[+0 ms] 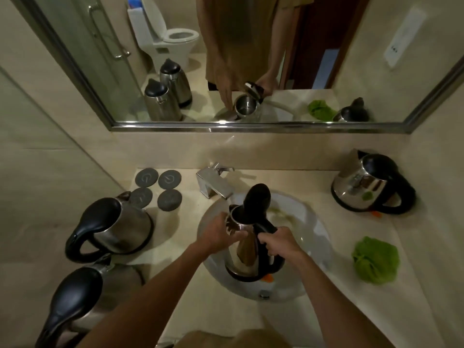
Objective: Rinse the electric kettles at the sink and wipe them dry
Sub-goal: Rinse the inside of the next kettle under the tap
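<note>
Steel kettle w/ black lid up (247, 247) over white basin (313, 237): right hand (281, 243) clenching handle, left hand (222, 234) cupping spout rim. Wet steel could slip, knock chrome tap (213, 183).

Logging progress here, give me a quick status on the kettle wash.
Left hand at spout, right hand gripping handle. Kettle over sink, lid open. Nothing in the way.

Counted four steel kettles: one (247, 249) over the sink, two on the left (120, 222) (85, 300), one right (369, 184). Four round grey bases (147, 177) (169, 179) (141, 197) (169, 200), one green cloth (375, 259).
</note>
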Action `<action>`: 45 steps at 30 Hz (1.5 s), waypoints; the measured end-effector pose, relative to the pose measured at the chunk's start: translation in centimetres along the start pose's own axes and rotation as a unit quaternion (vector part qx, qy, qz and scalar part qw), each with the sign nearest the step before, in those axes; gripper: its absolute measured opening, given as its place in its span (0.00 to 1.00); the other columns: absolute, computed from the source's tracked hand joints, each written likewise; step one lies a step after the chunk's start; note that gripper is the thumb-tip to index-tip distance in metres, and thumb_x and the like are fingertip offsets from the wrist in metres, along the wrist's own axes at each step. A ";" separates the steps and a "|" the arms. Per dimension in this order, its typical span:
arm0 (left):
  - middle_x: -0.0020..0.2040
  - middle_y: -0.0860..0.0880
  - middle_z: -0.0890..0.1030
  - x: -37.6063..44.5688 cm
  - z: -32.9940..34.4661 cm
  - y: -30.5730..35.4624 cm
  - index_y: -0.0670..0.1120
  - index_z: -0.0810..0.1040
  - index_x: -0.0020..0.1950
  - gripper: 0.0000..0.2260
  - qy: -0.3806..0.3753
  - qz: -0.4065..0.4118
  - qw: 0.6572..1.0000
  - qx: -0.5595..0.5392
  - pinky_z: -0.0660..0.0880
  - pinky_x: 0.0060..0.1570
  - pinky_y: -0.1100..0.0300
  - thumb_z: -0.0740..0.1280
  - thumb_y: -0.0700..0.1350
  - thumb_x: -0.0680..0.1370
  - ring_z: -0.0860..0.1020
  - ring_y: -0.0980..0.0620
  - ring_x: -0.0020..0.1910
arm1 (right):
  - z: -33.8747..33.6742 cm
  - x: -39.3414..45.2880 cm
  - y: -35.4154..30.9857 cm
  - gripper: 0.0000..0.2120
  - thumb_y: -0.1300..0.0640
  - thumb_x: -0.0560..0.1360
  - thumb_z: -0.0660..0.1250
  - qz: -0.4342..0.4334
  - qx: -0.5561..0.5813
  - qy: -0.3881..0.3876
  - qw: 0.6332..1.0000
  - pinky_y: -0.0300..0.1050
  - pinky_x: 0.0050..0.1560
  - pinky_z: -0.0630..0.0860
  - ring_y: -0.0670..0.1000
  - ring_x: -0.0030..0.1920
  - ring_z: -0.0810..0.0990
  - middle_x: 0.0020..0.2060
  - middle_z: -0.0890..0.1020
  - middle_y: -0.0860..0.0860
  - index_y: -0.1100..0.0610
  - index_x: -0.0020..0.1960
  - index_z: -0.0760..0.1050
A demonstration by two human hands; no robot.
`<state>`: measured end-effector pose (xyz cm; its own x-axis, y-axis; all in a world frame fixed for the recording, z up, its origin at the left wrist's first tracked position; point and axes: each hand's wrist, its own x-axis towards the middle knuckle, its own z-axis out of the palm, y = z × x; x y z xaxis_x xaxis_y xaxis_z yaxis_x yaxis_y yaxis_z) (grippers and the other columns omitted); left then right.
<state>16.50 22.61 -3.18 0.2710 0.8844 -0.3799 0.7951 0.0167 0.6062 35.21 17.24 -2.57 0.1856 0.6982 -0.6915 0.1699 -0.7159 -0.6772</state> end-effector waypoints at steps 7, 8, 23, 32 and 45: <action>0.54 0.49 0.79 1.5 2.1 -0.7 0.42 0.72 0.64 0.24 -0.005 -0.071 0.995 -0.064 0.71 0.47 0.66 0.74 0.52 0.74 0.77 0.54 0.52 | 0.2 4.0 0.7 0.07 0.65 0.70 0.69 0.015 -0.026 -0.055 0.998 0.39 0.24 0.67 0.47 0.20 0.69 0.22 0.72 0.51 0.60 0.35 0.74; 0.56 0.48 0.79 1.8 2.1 -1.0 0.42 0.72 0.65 0.24 -0.005 -0.077 0.995 -0.065 0.71 0.49 0.65 0.74 0.51 0.74 0.78 0.54 0.54 | 0.2 4.4 0.7 0.07 0.64 0.70 0.69 0.016 -0.028 -0.057 0.998 0.39 0.25 0.67 0.47 0.20 0.70 0.22 0.72 0.51 0.60 0.35 0.74; 0.48 0.52 0.76 5.2 2.5 -2.6 0.42 0.76 0.61 0.15 0.034 -0.032 0.998 -0.038 0.65 0.40 0.75 0.70 0.45 0.77 0.74 0.56 0.46 | 0.4 8.2 -1.1 0.06 0.63 0.69 0.69 0.013 -0.074 -0.059 0.995 0.40 0.28 0.68 0.49 0.23 0.71 0.21 0.73 0.50 0.58 0.35 0.73; 0.44 0.46 0.78 5.8 3.2 -5.2 0.42 0.79 0.59 0.16 -0.059 -0.099 0.993 -0.009 0.70 0.38 0.64 0.66 0.52 0.79 0.77 0.51 0.44 | 0.9 9.5 -2.3 0.05 0.66 0.68 0.66 0.034 -0.052 -0.032 0.998 0.39 0.25 0.65 0.48 0.20 0.66 0.20 0.68 0.50 0.59 0.37 0.71; 0.43 0.59 0.76 7.5 3.6 -4.9 0.48 0.71 0.60 0.25 0.008 -0.052 0.992 -0.115 0.72 0.39 0.73 0.79 0.49 0.69 0.76 0.63 0.41 | 1.4 9.6 -2.3 0.07 0.66 0.65 0.67 0.013 -0.109 -0.048 0.993 0.39 0.25 0.67 0.48 0.21 0.70 0.25 0.71 0.52 0.60 0.41 0.72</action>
<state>16.57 27.51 -11.48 0.1844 0.8792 -0.4394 0.6732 0.2127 0.7082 35.21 25.62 -7.96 0.1020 0.6695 -0.7357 0.3744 -0.7111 -0.5952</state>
